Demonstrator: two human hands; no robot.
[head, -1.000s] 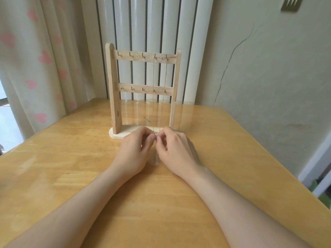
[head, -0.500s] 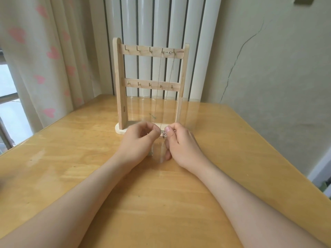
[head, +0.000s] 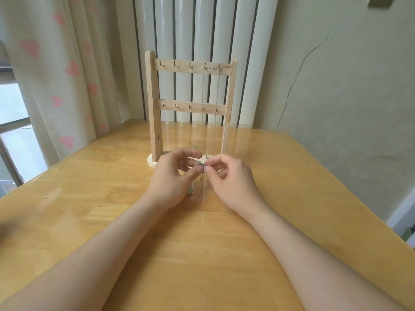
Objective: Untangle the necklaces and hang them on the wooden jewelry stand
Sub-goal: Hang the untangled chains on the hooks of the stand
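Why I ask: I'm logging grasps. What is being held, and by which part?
The tangled necklace, pinched at its knotted clump between fingertips of left hand and right hand.

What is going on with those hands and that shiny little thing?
A person at a wooden table is working on a knot. The left hand and right hand both pinch a small tangled silver chain just in front of the wooden jewelry stand. One necklace already hangs from the two rightmost hooks of the top bar; the three top hooks beside it are bare.
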